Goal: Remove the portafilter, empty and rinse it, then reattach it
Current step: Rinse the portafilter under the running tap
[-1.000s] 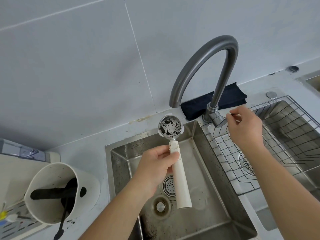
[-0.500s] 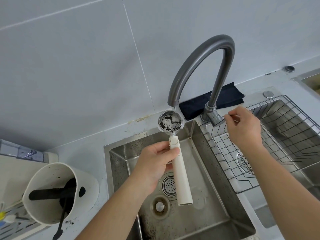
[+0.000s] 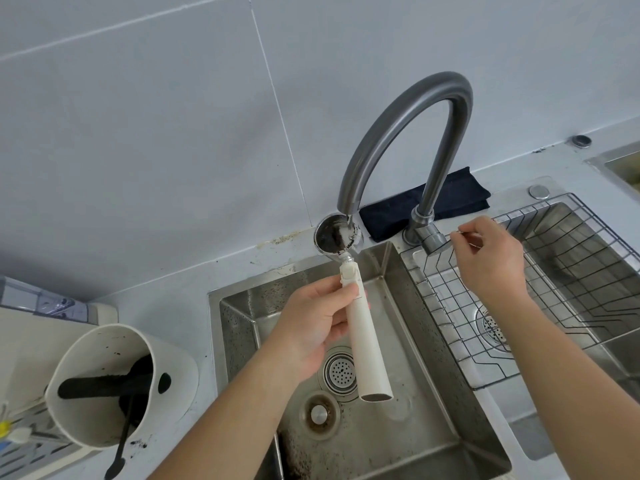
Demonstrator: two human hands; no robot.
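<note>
Pale grey tiles with thin grout lines are seen behind a grey surface [image 3: 166, 289] into which a stainless steel sink [image 3: 426, 341] is set. Over its basin the portafilter [image 3: 360, 327] is held by the left hand [image 3: 311, 327], whose grip is clenched around the upper part of the long, tapered cream handle. Compared with a second ago, the round metal basket has been raised and brought directly under the spout of the arched, brushed-grey faucet [image 3: 408, 123], and a thin stream of water is now seen falling into it; dark coffee residue lines its inside. The right hand [image 3: 488, 258] is kept at the slim faucet lever [image 3: 464, 233], which is pinched between thumb and fingers. A black wire rack [image 3: 554, 271] is laid across the right basin, and a dark folded cloth [image 3: 426, 202] is placed behind the faucet base. At the left, a cream knock bin [image 3: 114, 382] crossed by a black bar is tilted on the surface, with grounds scattered beside it.
</note>
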